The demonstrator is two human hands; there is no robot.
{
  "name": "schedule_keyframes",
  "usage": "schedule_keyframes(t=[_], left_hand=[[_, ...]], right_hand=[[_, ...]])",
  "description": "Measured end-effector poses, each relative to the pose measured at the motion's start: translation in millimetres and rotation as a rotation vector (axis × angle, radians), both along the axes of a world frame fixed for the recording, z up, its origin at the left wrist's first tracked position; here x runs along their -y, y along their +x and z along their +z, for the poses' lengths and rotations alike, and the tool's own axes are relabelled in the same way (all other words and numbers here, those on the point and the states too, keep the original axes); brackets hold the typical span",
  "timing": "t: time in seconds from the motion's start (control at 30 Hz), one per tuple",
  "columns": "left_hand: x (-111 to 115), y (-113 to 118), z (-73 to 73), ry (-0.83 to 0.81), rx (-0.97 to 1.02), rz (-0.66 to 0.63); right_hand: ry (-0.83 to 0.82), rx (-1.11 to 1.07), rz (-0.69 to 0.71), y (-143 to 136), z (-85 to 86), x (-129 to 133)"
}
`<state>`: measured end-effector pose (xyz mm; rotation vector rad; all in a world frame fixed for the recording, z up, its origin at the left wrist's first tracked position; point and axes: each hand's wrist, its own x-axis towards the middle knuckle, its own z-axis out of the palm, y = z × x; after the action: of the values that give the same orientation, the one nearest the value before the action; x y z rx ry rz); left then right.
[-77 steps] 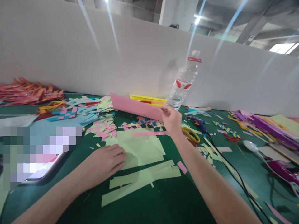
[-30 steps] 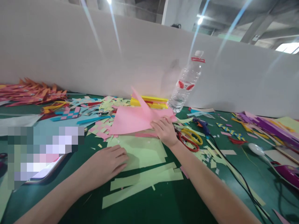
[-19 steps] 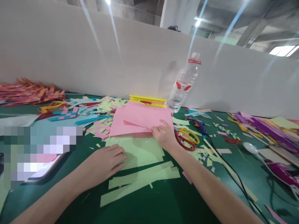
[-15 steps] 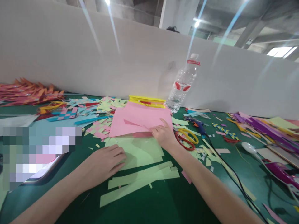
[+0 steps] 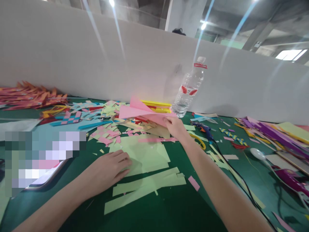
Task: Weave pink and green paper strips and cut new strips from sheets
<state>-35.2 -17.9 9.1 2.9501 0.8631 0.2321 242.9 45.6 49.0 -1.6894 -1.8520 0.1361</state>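
Observation:
My right hand [image 5: 176, 127] pinches the near right edge of a pink paper sheet [image 5: 147, 113], which is lifted and bent above the scraps at the back of the table. My left hand [image 5: 116, 164] lies with fingers stretched out on the left edge of a pale green paper sheet [image 5: 149, 156]; nothing is in it. Cut green paper strips [image 5: 149, 185] lie just in front of that sheet. A thin pink strip [image 5: 156, 140] crosses its far edge. Yellow scissor handles [image 5: 200, 141] show partly behind my right forearm.
A clear plastic bottle [image 5: 188, 93] leans by the white partition [image 5: 96, 54]. At right are a blue glue gun [image 5: 204, 128] with a black cord, purple strips [image 5: 265, 130] and a magenta device [image 5: 289, 177]. A pixelated screen [image 5: 48, 167] and orange paper pieces [image 5: 29, 96] are at left.
My right hand has gone from lying on the pink sheet to gripping its edge, and has raised it, uncovering scraps beneath. My left hand has stayed in place.

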Motion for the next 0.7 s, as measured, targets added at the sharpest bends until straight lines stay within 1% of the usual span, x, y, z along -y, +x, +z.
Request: schedule_keyframes(t=[0.23,0.4,0.53,0.63,0.7], left_hand=[[-0.7,0.5,-0.6,-0.009,0.038,0.009],[-0.9,-1.0,-3.9,-0.015,0.067,0.015],[-0.4,-0.6,-1.8,-0.033,0.048,0.017],[0.3,0.5,1.7,-0.045,0.004,0.021],[0.6,0.9,2.7,-0.045,-0.020,0.023]], right_hand=[[0.179,-0.470,-0.026,9.7,12.3,-13.2],[0.260,-0.875,-0.052,14.4,13.1,-27.6],[0.237,-1.146,-0.081,20.1,7.6,-33.7],[0.184,-1.267,-0.091,20.1,-2.1,-27.2],[0.149,-1.315,-0.090,14.9,-11.7,-18.7]])
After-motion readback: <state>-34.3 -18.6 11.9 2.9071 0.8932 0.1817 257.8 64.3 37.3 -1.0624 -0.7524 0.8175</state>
